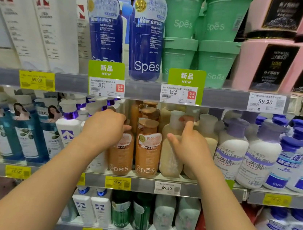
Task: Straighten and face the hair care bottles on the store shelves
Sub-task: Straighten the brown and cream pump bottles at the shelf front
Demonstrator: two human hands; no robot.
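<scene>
My left hand (pixel 105 126) curls over the top of the left orange plastic Spēs bottle (pixel 121 155) at the front edge of the middle shelf (pixel 213 193), grasping it. My right hand (pixel 187 144) rests released, fingers extended, touching the pale beige frosted bottle (pixel 170 155) beside a second orange Spēs bottle (pixel 148 152).

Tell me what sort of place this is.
Most likely a supermarket's hair care aisle: stacked grey metal shelves carry printed white price tags, green "NEW" promo signs and rows of blue Spes bottles.
</scene>
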